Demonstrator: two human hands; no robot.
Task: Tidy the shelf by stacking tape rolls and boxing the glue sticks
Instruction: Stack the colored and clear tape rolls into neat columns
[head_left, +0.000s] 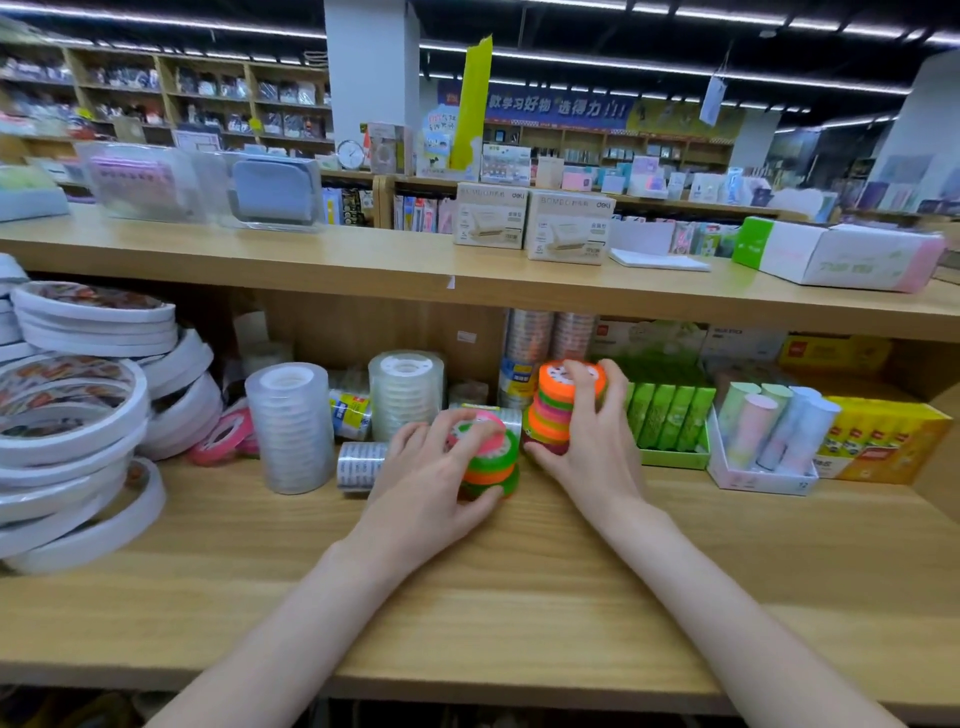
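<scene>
My left hand (423, 480) grips a short stack of neon tape rolls (493, 462), pink, green and orange, standing on the wooden shelf (467, 597). Right beside it my right hand (592, 441) holds a taller stack of neon rolls (556, 405), with fingers over its orange top and the thumb at its base. The two stacks stand close together. Pastel glue sticks (774, 426) stand upright in a white open box (753, 478) to the right. Green glue sticks (670, 415) fill a green tray next to the taller stack.
Two clear tape stacks (291, 426) (408, 400) stand at centre left, with a loose clear roll (358, 465) lying by my left hand. A pile of large white tape rolls (72, 431) and pink rolls (223, 436) sits left. A yellow glue box (883, 441) is far right.
</scene>
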